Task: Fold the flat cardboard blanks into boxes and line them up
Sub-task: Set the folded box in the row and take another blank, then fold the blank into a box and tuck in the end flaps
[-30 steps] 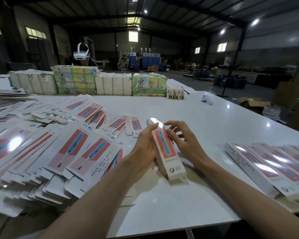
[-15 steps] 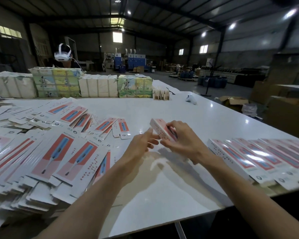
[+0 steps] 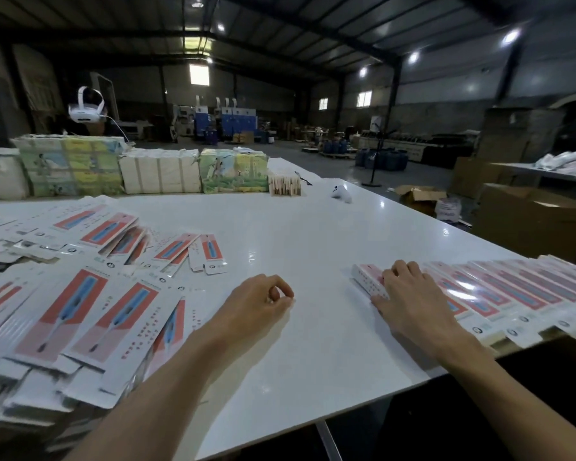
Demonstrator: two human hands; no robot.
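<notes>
A folded red and white box (image 3: pixel 366 277) lies on the white table (image 3: pixel 306 247) at the left end of a row of folded boxes (image 3: pixel 512 291). My right hand (image 3: pixel 409 301) rests on top of this box with fingers spread over it. My left hand (image 3: pixel 263 301) hovers over bare table in the middle, fingers loosely curled, holding nothing. A large spread of flat cardboard blanks (image 3: pixel 80 311) covers the table's left side.
Wrapped bundles of stock (image 3: pixel 160 174) line the table's far edge, with a small stack of cards (image 3: pixel 285 186) and a white controller (image 3: pixel 341 194) beside them. A person wearing a white headset (image 3: pixel 85 109) stands behind the bundles. Cardboard cartons (image 3: pixel 529 214) sit right of the table.
My right hand carried the folded box to the right and set it down at the left end of the row. My left hand let go and stayed in the middle.
</notes>
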